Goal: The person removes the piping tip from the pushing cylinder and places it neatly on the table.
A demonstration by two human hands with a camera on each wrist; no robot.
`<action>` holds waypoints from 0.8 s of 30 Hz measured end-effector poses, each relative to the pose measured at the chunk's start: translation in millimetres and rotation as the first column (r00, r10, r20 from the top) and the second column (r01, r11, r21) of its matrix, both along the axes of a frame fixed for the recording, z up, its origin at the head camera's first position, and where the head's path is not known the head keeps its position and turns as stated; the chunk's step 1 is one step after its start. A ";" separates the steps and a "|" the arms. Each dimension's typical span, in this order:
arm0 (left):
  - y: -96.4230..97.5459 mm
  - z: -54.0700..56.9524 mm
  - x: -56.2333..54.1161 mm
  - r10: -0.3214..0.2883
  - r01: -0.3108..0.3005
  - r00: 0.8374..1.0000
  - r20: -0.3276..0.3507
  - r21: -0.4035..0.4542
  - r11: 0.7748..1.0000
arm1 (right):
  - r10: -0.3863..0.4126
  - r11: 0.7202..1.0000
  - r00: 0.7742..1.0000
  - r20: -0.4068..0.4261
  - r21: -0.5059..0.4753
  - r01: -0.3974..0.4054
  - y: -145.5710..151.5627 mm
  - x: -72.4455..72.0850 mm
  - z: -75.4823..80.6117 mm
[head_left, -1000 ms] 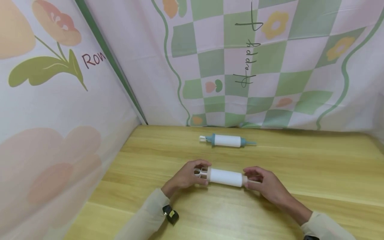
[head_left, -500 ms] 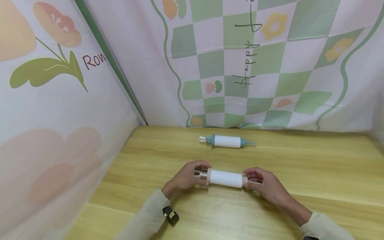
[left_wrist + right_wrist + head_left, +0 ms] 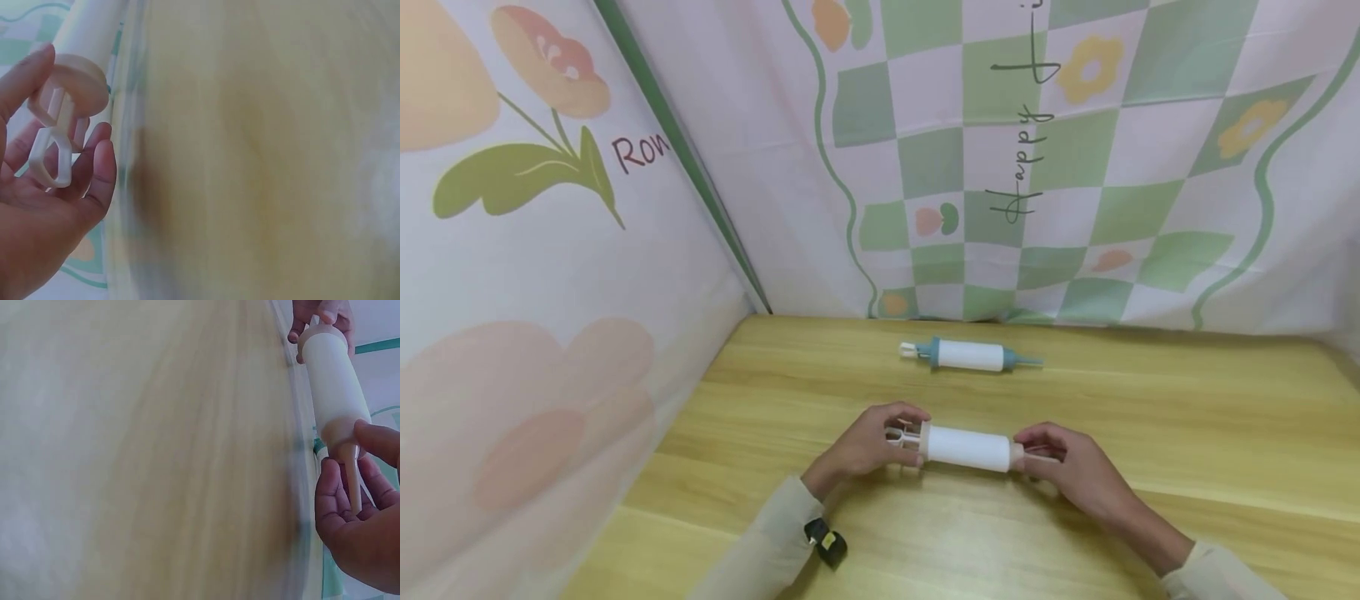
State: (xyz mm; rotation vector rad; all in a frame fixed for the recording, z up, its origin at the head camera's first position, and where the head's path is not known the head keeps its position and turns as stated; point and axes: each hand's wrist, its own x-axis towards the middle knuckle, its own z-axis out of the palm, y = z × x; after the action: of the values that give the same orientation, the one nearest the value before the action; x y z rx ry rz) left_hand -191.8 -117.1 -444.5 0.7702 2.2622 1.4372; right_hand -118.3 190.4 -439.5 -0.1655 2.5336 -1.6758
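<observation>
A large plastic syringe with a white barrel [image 3: 968,447] and beige ends lies crosswise between the two hands in the head view. My left hand [image 3: 868,440] grips its beige collar [image 3: 81,81] between thumb and fingers. The looped plunger handle [image 3: 51,157] juts into that palm without the fingers closing round it. At the opposite end, my right hand [image 3: 1078,471] pinches the beige tip cap. Its thin nozzle [image 3: 354,487] points into the right palm. The wrist views suggest the syringe is raised off the table.
Farther back on the wooden table [image 3: 775,367] lies a second syringe [image 3: 970,356], with a white barrel, blue ends and a white handle. A checkered cloth [image 3: 1000,167] hangs behind the table, and a flowered cloth [image 3: 550,267] borders its left side.
The right hand has shifted slightly rightward, and its fingers sit a little differently at the tip. The left hand and both syringes look nearly still.
</observation>
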 end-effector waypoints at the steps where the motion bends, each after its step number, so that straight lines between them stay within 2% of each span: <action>1: -0.2 0.6 0.3 -0.002 0.002 1.000 -0.002 0.007 1.000 | -0.003 1.000 1.000 0.000 -0.001 0.003 0.2 0.3 0.3; 7: -0.5 3.0 1.0 -0.005 0.005 1.000 -0.018 0.036 0.999 | -0.008 0.999 1.000 -0.006 -0.044 0.008 1.4 1.6 1.2; 13: 0.8 5.4 3.1 0.005 -0.005 1.000 -0.005 0.077 0.997 | -0.001 0.994 1.000 0.001 -0.108 0.002 1.8 3.9 1.3; 18: 1.2 6.6 5.1 0.003 -0.004 1.000 0.004 0.106 0.994 | -0.015 0.994 1.000 0.004 -0.104 0.015 2.7 6.4 2.4; 24: 0.3 6.5 7.2 0.007 -0.009 1.000 0.018 0.120 0.993 | -0.004 0.985 0.999 0.035 -0.172 0.010 4.8 9.8 6.1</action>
State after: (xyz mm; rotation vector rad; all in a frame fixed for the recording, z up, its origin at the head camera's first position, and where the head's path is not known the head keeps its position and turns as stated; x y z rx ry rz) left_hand -184.6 -116.8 -438.0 0.7820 2.1843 1.5897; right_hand -108.4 195.2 -433.3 -0.1398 2.3664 -1.8824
